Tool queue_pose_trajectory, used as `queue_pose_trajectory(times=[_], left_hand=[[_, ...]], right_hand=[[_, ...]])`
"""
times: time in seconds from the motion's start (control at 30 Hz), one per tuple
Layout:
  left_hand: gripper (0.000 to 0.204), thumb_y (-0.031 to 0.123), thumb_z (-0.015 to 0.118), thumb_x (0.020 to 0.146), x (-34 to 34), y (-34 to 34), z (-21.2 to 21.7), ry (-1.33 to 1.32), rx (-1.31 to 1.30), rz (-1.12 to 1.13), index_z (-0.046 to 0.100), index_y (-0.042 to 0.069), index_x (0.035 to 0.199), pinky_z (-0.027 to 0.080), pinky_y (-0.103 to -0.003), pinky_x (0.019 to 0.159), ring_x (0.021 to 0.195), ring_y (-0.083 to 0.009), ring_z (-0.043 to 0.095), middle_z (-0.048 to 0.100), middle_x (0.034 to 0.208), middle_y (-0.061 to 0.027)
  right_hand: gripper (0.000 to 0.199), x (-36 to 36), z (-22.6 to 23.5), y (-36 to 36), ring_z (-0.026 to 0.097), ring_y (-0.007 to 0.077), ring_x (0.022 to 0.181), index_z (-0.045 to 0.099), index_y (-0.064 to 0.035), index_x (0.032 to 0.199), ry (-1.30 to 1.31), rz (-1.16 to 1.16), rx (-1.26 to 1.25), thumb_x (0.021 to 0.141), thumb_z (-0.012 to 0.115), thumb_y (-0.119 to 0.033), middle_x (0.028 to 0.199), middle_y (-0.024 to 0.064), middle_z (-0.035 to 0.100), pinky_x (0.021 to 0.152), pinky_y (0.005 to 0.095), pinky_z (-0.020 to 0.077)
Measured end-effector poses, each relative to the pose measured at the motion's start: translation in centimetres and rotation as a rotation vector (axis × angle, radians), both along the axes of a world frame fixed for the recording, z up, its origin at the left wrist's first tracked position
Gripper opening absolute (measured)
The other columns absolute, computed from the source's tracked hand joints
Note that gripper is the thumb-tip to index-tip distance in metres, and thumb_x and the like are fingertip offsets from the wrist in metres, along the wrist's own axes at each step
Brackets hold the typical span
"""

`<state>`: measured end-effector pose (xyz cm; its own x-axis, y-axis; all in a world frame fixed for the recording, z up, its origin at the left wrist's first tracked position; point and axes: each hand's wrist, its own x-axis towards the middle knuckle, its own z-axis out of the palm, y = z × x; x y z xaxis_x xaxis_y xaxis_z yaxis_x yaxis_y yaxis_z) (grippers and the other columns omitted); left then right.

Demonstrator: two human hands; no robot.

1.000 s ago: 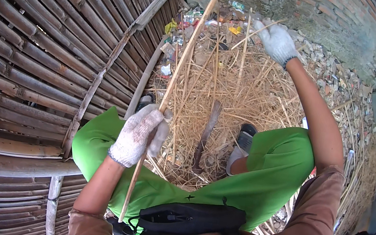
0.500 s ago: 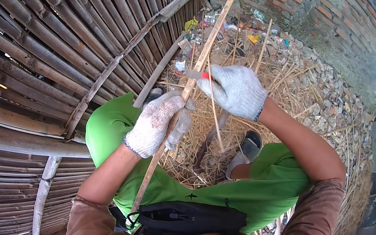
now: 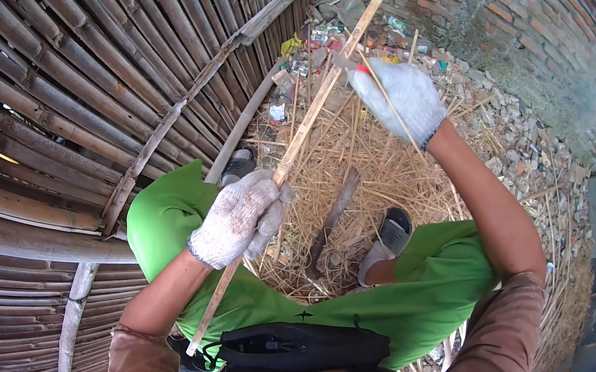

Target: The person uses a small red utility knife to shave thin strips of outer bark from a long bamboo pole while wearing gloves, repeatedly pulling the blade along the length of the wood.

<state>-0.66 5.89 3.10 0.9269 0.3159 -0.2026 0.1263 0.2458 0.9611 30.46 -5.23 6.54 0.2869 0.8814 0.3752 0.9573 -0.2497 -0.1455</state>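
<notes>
A long, pale bamboo strip (image 3: 312, 119) runs slantwise from my lap up toward the brick wall. My left hand (image 3: 241, 212), in a stained white knit glove, is wrapped around its lower half. Farther up, my right hand (image 3: 403, 98), gloved too, grips a small knife (image 3: 363, 68) by its red handle. The knife's short grey blade lies across the strip's upper part; whether it bites into the bamboo cannot be made out. A thin bamboo sliver (image 3: 388, 101) crosses the right glove, and its hold there is unclear.
Straw-like shavings (image 3: 380, 175) cover the ground between my feet, with a dark, stick-like object (image 3: 336, 215) lying on them. Rubble and litter (image 3: 505, 140) spread toward the brick wall (image 3: 448, 4). A bamboo slat wall (image 3: 77, 68) stands close on my left. A black pouch (image 3: 305, 347) sits at my waist.
My right hand and the knife have moved up along the strip, away from my left hand. The thin sliver now slants over the right glove. The strip's far end has come slightly nearer.
</notes>
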Motion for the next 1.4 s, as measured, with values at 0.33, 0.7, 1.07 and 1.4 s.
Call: queue_pose_trajectory(times=[0.33, 0.7, 1.07, 1.4], left_hand=[[0.030, 0.029, 0.043, 0.120, 0.5, -0.1, 0.5, 0.027, 0.045, 0.009, 0.058, 0.003, 0.115, 0.036, -0.027, 0.037, 0.041, -0.0110, 0.042, 0.049, 0.060, -0.0013], [0.039, 0.037, 0.049, 0.118, -0.8, -0.3, -0.6, 0.063, 0.083, -0.111, 0.060, -0.001, 0.113, 0.035, -0.025, 0.034, 0.037, -0.0107, 0.043, 0.050, 0.060, 0.0000], [0.038, 0.034, 0.050, 0.118, -0.2, -0.7, -1.0, 0.147, 0.102, -0.028, 0.060, -0.002, 0.114, 0.034, -0.025, 0.034, 0.037, -0.0106, 0.042, 0.049, 0.059, 0.0000], [0.034, 0.030, 0.049, 0.118, -2.1, -0.7, -0.3, 0.083, 0.221, -0.304, 0.060, -0.002, 0.117, 0.037, -0.024, 0.038, 0.039, -0.0099, 0.047, 0.058, 0.061, -0.0018]], right_hand=[[0.050, -5.7, -1.6, -0.8, 0.072, 0.0370, 0.062, 0.068, -0.0101, 0.090, 0.013, 0.236, -0.039, 0.107, 0.056, -0.055, 0.068, 0.0155, 0.067, 0.056, 0.0514, 0.0576], [0.061, 8.1, 1.6, -3.3, 0.073, 0.0474, 0.092, 0.072, -0.0063, 0.106, 0.008, -0.305, 0.060, 0.111, 0.045, -0.061, 0.093, 0.0239, 0.075, 0.083, 0.0561, 0.0576], [0.059, 6.1, -0.3, -2.6, 0.073, 0.0463, 0.087, 0.074, -0.0081, 0.111, 0.057, -0.145, 0.012, 0.111, 0.046, -0.060, 0.088, 0.0233, 0.074, 0.080, 0.0568, 0.0569], [0.066, 16.8, -0.8, -8.9, 0.072, 0.0474, 0.100, 0.073, -0.0028, 0.114, 0.069, -0.537, 0.027, 0.113, 0.041, -0.060, 0.102, 0.0246, 0.077, 0.092, 0.0556, 0.0559]])
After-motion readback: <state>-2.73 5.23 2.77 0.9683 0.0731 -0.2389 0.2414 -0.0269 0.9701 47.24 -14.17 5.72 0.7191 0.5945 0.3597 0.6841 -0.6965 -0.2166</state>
